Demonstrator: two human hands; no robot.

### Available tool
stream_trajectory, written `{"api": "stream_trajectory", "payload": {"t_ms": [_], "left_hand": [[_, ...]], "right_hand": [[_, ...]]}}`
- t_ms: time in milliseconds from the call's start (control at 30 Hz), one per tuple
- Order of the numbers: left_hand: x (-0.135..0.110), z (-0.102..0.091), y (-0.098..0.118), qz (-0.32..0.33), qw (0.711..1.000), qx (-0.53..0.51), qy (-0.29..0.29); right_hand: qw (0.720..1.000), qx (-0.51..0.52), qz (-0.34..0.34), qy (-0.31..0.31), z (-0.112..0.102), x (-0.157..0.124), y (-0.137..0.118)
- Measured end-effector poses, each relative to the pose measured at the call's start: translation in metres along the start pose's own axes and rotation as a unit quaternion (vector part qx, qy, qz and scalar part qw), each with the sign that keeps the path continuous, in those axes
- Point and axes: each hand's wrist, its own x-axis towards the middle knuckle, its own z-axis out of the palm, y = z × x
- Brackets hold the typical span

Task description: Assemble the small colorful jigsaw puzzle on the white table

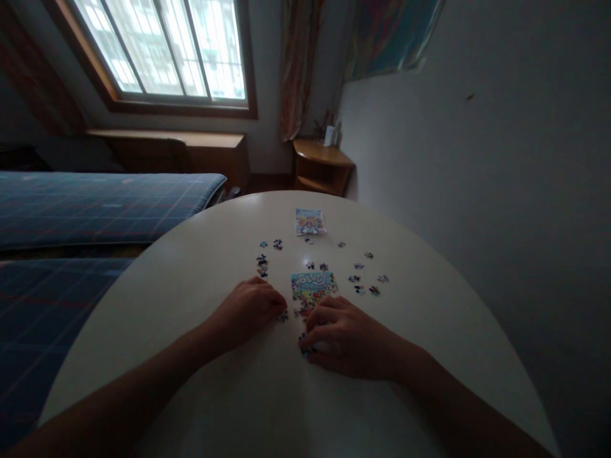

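Observation:
A partly joined jigsaw puzzle [314, 286] with a colourful picture lies on the white round table [200, 267], just beyond my hands. My left hand [248, 312] rests on the table with fingers curled, fingertips touching a loose piece [283, 316] at the puzzle's left lower corner. My right hand [348, 340] lies below the puzzle, fingers bent down over small pieces [302, 344] at its fingertips. What either hand grips is hidden.
Loose puzzle pieces [365, 280] are scattered right and left [262, 262] of the puzzle. A small picture card [310, 221] lies farther back. A blue checked bed [95, 203] stands left, a wooden corner shelf [322, 165] behind, a wall on the right.

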Motion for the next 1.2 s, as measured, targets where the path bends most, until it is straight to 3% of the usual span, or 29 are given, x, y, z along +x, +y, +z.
{"api": "stream_trajectory", "payload": {"t_ms": [133, 333, 433, 867, 1200], "left_hand": [[-0.003, 0.001, -0.005, 0.023, 0.999, 0.027, 0.014], [0.002, -0.001, -0.038, -0.075, 0.981, 0.079, 0.159], [0.008, 0.001, -0.051, -0.098, 0.972, 0.102, 0.189], [0.007, 0.005, -0.066, -0.097, 0.980, 0.091, 0.150], [0.007, 0.000, -0.058, -0.078, 0.981, 0.095, 0.151]], "right_hand": [[1.000, 0.000, -0.003, -0.001, 0.000, 0.000, 0.001], [1.000, 0.005, -0.006, -0.003, -0.001, -0.001, 0.000], [1.000, 0.004, -0.002, -0.003, -0.002, -0.001, -0.001], [1.000, 0.015, 0.010, 0.012, -0.008, -0.004, 0.001], [1.000, 0.021, 0.016, 0.007, -0.011, -0.003, 0.000]]}}
